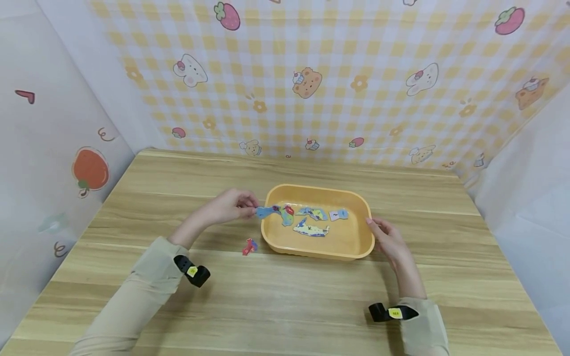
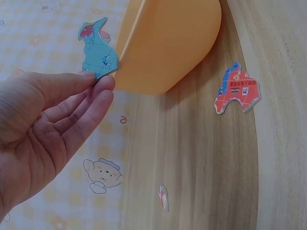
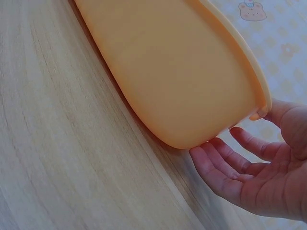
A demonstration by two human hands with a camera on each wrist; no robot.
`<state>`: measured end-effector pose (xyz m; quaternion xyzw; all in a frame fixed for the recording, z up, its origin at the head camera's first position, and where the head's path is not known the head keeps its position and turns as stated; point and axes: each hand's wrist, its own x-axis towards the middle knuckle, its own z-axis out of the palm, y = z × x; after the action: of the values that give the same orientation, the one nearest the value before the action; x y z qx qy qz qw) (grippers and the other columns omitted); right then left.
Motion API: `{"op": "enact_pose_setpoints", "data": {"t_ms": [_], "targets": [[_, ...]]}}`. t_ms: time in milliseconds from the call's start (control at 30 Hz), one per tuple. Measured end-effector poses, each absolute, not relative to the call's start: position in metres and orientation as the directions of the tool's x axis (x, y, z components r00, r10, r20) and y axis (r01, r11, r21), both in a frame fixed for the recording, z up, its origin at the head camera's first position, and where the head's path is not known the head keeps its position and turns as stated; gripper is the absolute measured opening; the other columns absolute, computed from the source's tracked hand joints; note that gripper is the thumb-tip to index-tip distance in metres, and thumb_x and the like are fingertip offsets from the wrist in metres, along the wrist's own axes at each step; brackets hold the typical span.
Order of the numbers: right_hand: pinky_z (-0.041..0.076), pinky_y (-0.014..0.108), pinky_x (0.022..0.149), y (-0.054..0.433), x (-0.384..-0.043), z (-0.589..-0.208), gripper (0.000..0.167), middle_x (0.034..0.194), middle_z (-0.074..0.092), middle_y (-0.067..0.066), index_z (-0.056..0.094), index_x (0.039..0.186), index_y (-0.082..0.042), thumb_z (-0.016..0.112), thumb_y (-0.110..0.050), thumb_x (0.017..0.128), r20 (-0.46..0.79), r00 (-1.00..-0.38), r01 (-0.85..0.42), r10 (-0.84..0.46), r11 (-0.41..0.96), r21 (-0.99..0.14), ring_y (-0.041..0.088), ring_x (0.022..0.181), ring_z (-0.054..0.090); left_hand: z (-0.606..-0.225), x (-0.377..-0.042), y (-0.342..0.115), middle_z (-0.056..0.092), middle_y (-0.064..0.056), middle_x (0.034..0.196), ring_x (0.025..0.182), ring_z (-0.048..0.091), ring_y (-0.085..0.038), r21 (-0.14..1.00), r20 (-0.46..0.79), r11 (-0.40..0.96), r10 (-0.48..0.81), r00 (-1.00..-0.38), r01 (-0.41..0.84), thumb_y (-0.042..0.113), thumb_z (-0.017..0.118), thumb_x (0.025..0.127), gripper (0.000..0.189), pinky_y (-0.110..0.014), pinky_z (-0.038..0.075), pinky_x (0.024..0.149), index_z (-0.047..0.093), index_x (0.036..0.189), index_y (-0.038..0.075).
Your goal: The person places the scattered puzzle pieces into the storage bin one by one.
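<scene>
My left hand point(image 1: 231, 205) pinches a blue puzzle piece point(image 2: 100, 60) with a red patch between thumb and fingers, at the left rim of a yellow plastic basin point(image 1: 329, 254). In the right wrist view, my right hand point(image 3: 259, 167) holds the basin's other end, thumb at the rim and fingertips against the outer wall. Several map-like puzzle pieces lie inside: a green and red piece point(image 1: 287, 216), a green and blue piece point(image 1: 313, 213), a pale yellow piece point(image 1: 310, 228) and a pink and blue piece point(image 1: 338, 214).
A red and blue puzzle piece point(image 2: 238, 88) lies on the wooden table point(image 1: 285, 306) outside the basin's front left corner. The left wrist view shows a small red and white piece point(image 2: 163, 197) on the wood. A checked cloth point(image 1: 329, 113) hangs behind the table.
</scene>
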<state>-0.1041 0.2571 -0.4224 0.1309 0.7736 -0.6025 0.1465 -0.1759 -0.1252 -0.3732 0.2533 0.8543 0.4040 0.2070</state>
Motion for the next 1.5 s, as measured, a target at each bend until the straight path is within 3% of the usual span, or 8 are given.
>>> {"op": "enact_pose_setpoints", "data": {"t_ms": [300, 733, 1000, 1167, 1300, 1500], "targets": [[0.052, 0.019, 0.074, 0.259, -0.104, -0.424, 0.068, 0.116, 0.049, 0.01, 0.028, 0.136, 0.007, 0.042, -0.044, 0.093, -0.375, -0.927, 0.367, 0.01, 0.232, -0.901, 0.0, 0.081, 0.06, -0.37, -0.178, -0.116, 0.067, -0.019, 0.09, 0.077, 0.064, -0.019, 0.79, -0.141, 0.549, 0.599, -0.788, 0.275, 0.004, 0.057, 0.087, 0.013, -0.025, 0.052, 0.067, 0.061, 0.098, -0.002], [0.053, 0.021, 0.078, 0.259, -0.104, -0.425, 0.068, 0.126, 0.044, 0.02, 0.028, 0.137, 0.006, 0.042, -0.045, 0.093, -0.367, -0.93, 0.357, 0.004, 0.236, -0.904, 0.004, 0.087, 0.06, -0.368, -0.185, -0.092, 0.065, -0.021, 0.093, 0.086, 0.064, -0.031, 0.827, -0.175, 0.516, 0.613, -0.77, 0.223, 0.001, 0.056, 0.087, 0.016, -0.04, 0.055, 0.078, 0.059, 0.102, -0.005], [0.053, 0.021, 0.075, 0.259, -0.104, -0.425, 0.066, 0.117, 0.048, 0.015, 0.029, 0.136, 0.008, 0.043, -0.042, 0.094, -0.359, -0.933, 0.352, 0.008, 0.217, -0.91, 0.005, 0.084, 0.06, -0.37, -0.194, -0.079, 0.067, -0.016, 0.09, 0.085, 0.064, -0.032, 0.798, -0.168, 0.529, 0.653, -0.738, 0.287, 0.003, 0.056, 0.088, 0.015, -0.028, 0.054, 0.071, 0.06, 0.101, -0.003], [0.053, 0.021, 0.076, 0.257, -0.104, -0.425, 0.065, 0.122, 0.046, 0.019, 0.029, 0.135, 0.009, 0.042, -0.041, 0.095, -0.359, -0.933, 0.356, 0.024, 0.213, -0.91, 0.004, 0.085, 0.059, -0.37, -0.2, -0.068, 0.066, -0.011, 0.086, 0.075, 0.063, -0.018, 0.762, -0.159, 0.544, 0.684, -0.712, 0.353, 0.005, 0.057, 0.087, 0.014, -0.025, 0.052, 0.067, 0.061, 0.099, -0.002], [0.053, 0.021, 0.076, 0.256, -0.104, -0.425, 0.066, 0.124, 0.045, 0.021, 0.029, 0.135, 0.009, 0.042, -0.041, 0.094, -0.361, -0.932, 0.359, 0.031, 0.217, -0.908, 0.004, 0.086, 0.059, -0.368, -0.204, -0.056, 0.067, -0.013, 0.087, 0.078, 0.064, -0.023, 0.766, -0.169, 0.532, 0.708, -0.685, 0.361, 0.005, 0.056, 0.088, 0.014, -0.031, 0.054, 0.07, 0.061, 0.099, -0.002], [0.053, 0.019, 0.074, 0.257, -0.104, -0.426, 0.065, 0.12, 0.047, 0.016, 0.031, 0.135, 0.007, 0.043, -0.041, 0.094, -0.367, -0.929, 0.368, 0.048, 0.211, -0.905, 0.002, 0.082, 0.059, -0.364, -0.21, -0.036, 0.066, -0.017, 0.093, 0.086, 0.064, -0.028, 0.739, -0.182, 0.544, 0.729, -0.659, 0.398, 0.006, 0.056, 0.088, 0.014, -0.024, 0.052, 0.071, 0.061, 0.1, -0.001]]}}
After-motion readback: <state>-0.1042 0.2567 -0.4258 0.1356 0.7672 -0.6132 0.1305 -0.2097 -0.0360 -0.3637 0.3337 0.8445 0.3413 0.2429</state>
